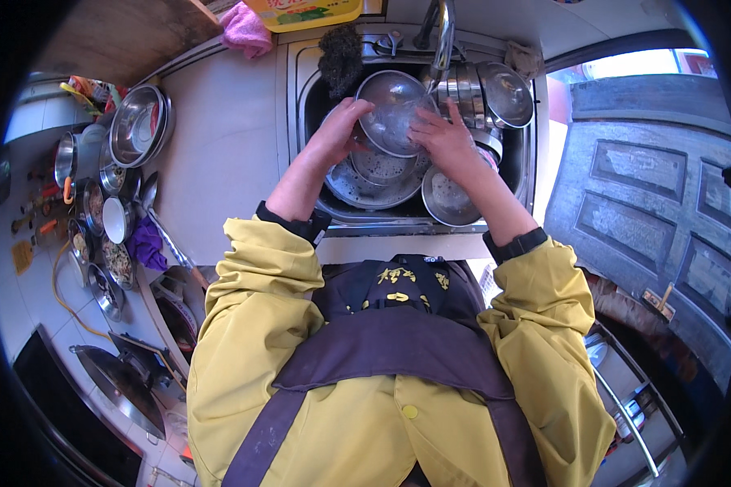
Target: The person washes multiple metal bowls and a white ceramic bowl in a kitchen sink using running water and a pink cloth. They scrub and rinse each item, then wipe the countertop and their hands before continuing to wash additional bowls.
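A round metal bowl point(391, 97) is tilted above the sink, beneath the tap point(443, 50). My left hand point(341, 131) grips its left rim, with the thumb on top and the other fingers partly hidden below. At the right edge, my right hand point(449, 140) holds the bowl, its fingers partly spread over the rim and wet. Below sit a smaller metal bowl point(383, 169) and a wide metal basin point(357, 193), both speckled with dark bits or holes. Another metal bowl point(448, 199) leans near my right wrist.
Stacked metal bowls point(467, 93) and a tilted pan-like bowl point(505, 95) crowd the sink's right side. A dark scouring pad point(341, 58) lies at the sink's back left corner. Left are a counter point(227, 138), nested bowls point(138, 126) and a purple cloth point(146, 243).
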The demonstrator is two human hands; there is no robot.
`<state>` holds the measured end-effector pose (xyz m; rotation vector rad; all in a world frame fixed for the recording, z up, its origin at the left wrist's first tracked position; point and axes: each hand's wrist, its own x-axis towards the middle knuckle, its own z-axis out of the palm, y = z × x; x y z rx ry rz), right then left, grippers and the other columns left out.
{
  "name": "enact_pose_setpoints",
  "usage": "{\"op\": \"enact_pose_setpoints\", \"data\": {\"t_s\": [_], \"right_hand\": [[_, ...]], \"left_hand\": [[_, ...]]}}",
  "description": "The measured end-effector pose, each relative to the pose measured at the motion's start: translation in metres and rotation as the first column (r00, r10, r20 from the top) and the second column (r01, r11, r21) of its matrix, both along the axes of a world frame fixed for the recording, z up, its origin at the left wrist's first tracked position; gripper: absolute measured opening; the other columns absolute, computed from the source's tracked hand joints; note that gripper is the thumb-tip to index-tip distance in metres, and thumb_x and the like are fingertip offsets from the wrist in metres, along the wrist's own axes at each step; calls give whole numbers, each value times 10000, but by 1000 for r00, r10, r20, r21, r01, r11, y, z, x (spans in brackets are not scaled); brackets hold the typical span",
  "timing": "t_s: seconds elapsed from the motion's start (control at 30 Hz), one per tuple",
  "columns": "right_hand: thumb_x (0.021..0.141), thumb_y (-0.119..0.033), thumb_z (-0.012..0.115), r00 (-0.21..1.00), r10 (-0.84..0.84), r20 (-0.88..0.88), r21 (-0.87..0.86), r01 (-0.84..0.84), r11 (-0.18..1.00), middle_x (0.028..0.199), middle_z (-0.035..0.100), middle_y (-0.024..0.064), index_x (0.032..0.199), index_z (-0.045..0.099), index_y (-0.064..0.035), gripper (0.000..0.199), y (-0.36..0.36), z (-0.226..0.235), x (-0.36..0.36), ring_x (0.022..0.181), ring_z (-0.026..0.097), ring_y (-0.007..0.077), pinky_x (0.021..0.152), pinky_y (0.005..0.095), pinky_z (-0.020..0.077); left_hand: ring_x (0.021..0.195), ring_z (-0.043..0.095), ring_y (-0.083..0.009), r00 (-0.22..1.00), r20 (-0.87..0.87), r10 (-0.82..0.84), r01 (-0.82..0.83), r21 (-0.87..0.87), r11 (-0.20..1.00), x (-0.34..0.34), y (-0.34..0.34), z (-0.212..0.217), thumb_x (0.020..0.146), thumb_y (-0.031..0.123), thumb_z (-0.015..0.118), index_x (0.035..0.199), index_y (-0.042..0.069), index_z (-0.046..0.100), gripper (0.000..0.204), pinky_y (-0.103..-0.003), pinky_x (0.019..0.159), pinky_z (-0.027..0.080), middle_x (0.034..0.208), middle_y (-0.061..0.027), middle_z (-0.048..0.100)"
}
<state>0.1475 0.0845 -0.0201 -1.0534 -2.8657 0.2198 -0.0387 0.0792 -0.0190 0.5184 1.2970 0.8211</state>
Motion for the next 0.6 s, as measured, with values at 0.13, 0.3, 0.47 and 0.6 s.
{"op": "enact_pose_setpoints", "data": {"t_s": [0.13,0.3,0.47,0.6], "right_hand": [[761,-215,600,938,-257,-232,-512,107,852,977,605,109,1032,586,-121,287,-6,4,-13,932,564,299,807,365,463],[744,-88,580,990,-48,134,-166,70,984,1186,561,5,1132,572,-175,398,-8,15,-11,1210,430,164,1055,561,149],[742,-102,603,897,-208,-389,-379,49,924,930,628,93,970,627,-92,230,-8,12,-11,944,584,241,964,427,369],[738,-151,584,979,-26,-203,-274,-31,961,1129,586,33,1118,574,-170,381,-7,6,-11,1162,469,225,1026,527,261]], "left_hand": [[951,513,-245,986,-37,165,-155,185,970,16,-9,-5,778,208,589,1197,-29,331,546,-353,814,443,1050,-170,507],[933,521,-226,977,84,195,-207,179,962,12,-6,-4,782,240,535,1147,-1,399,458,-357,754,454,1022,-140,522],[915,511,-192,971,-98,217,-198,181,963,16,-7,2,784,237,545,1154,19,388,457,-340,713,459,1013,-134,510],[897,523,-195,938,-284,197,-93,340,936,7,-5,-9,791,245,526,1159,2,373,467,-325,658,479,984,-134,506]]}}
